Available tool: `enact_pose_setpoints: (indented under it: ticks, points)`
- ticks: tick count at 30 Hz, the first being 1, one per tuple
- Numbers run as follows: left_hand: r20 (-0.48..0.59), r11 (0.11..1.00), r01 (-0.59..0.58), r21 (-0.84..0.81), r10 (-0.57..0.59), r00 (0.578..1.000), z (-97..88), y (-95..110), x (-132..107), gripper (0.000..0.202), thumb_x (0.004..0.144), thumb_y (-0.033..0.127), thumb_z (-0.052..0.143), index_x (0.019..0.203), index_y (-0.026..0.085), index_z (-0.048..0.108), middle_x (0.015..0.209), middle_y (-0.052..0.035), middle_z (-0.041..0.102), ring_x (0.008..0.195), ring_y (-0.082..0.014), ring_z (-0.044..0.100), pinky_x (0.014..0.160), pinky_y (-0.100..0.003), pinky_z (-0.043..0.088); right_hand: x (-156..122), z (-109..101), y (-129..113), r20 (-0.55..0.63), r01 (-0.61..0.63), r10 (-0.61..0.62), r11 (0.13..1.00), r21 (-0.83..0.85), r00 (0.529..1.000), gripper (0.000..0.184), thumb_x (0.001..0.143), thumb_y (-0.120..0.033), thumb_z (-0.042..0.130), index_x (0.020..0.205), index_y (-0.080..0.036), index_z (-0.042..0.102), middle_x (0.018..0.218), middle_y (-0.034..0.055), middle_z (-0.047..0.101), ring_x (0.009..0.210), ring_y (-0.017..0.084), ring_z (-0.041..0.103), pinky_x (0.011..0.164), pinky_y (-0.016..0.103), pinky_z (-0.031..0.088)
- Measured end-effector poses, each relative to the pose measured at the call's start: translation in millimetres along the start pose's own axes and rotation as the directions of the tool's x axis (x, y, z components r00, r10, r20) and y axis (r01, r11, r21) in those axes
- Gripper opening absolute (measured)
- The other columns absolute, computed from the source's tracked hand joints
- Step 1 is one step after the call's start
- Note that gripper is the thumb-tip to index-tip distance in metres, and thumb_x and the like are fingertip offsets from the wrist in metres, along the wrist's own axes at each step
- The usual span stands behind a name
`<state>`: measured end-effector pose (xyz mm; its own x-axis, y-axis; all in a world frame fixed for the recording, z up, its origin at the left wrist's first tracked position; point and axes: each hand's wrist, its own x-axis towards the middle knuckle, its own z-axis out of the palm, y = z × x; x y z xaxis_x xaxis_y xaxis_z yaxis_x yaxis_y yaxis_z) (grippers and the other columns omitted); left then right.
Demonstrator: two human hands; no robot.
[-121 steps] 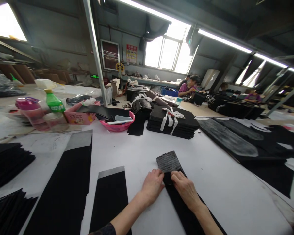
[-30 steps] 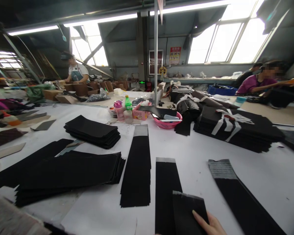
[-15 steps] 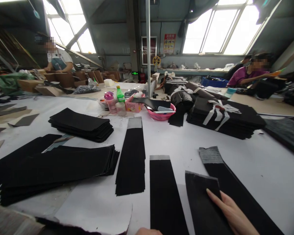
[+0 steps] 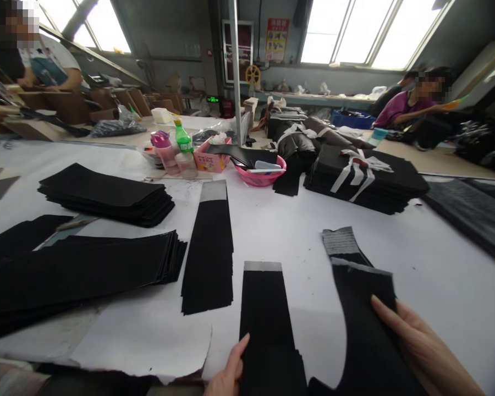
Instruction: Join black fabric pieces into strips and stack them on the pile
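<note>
My right hand grips a black sheet with a thin grey edge, thumb on top and fingers behind it. The sheet is raised and bent, partly covering another black strip with a grey-striped end. At the bottom centre, my left hand pinches the left side of a black strip with a grey end band; its lower fingers are curled and partly cut off by the frame. Left of that lies a small pile of black strips with a grey end.
Two stacks of black pieces, one farther back and one nearer, lie at left. Behind stand a pink basket, a pink box, a green-topped bottle and a tied black bundle. Co-workers sit at both sides.
My right hand has moved right with its black sheet, now over the striped-end strip. My left hand has risen into view at the centre strip's left edge. The view has shifted.
</note>
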<state>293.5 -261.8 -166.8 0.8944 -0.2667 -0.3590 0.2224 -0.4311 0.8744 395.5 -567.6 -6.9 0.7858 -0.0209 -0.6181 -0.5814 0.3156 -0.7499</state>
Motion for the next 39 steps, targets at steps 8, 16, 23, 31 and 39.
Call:
enact_pose_setpoints:
  ticks: [8,16,23,31,39]
  points:
    - [-0.147,0.899,-0.361,0.247,0.403,0.904,-27.2,31,11,0.034,0.089,0.032,0.051,0.122,0.024,0.058,0.115,-0.0118,0.058,0.104,-0.0251,0.058,0.086,-0.033,0.051,32,61,77,0.38,-0.067,0.109,0.99,-0.123,0.919,0.038,0.086,-0.045,0.064,0.113,-0.017,0.066,0.102,0.0087,0.072,0.091,0.028,0.068,0.081,0.038,0.055]
    - [0.03,0.662,-0.094,-0.744,0.173,0.984,-43.0,86,29,0.067,0.082,0.069,0.049,0.122,0.014,0.057,0.101,-0.0133,0.066,0.092,-0.025,0.064,0.085,-0.038,0.049,29,68,78,0.334,0.063,0.042,0.953,-0.296,0.942,0.045,0.086,-0.051,0.059,0.118,-0.02,0.063,0.099,0.0064,0.072,0.083,0.028,0.068,0.071,0.035,0.056]
    - [0.35,0.767,0.038,-0.64,0.248,0.903,-22.7,123,27,0.039,0.079,0.045,0.069,0.102,0.013,0.07,0.083,-0.0046,0.065,0.079,-0.0164,0.061,0.077,-0.026,0.047,8,59,29,0.145,0.129,-0.09,0.947,-0.295,0.985,0.05,0.08,-0.049,0.067,0.123,-0.024,0.06,0.093,0.006,0.073,0.069,0.026,0.069,0.058,0.034,0.058]
    - [0.376,0.476,0.224,-0.85,0.251,0.892,-29.1,155,17,0.043,0.078,0.042,0.073,0.11,0.016,0.062,0.07,0.0,0.054,0.053,-0.0035,0.045,0.051,-0.014,0.034,8,58,-32,-0.073,0.345,-0.395,0.868,-0.357,0.916,0.043,0.07,-0.047,0.076,0.107,-0.028,0.063,0.074,0.0013,0.069,0.054,0.019,0.062,0.049,0.029,0.055]
    - [0.234,0.87,0.317,-0.379,-0.241,0.942,-33.3,70,28,0.038,0.079,0.046,0.063,0.099,0.02,0.044,0.056,0.0086,0.051,0.031,-0.0081,0.047,0.03,-0.015,0.03,115,63,79,0.262,0.476,-0.397,0.714,-0.513,0.879,0.035,0.08,-0.05,0.064,0.07,-0.018,0.052,0.063,-0.0026,0.053,0.058,0.013,0.047,0.053,0.024,0.042]
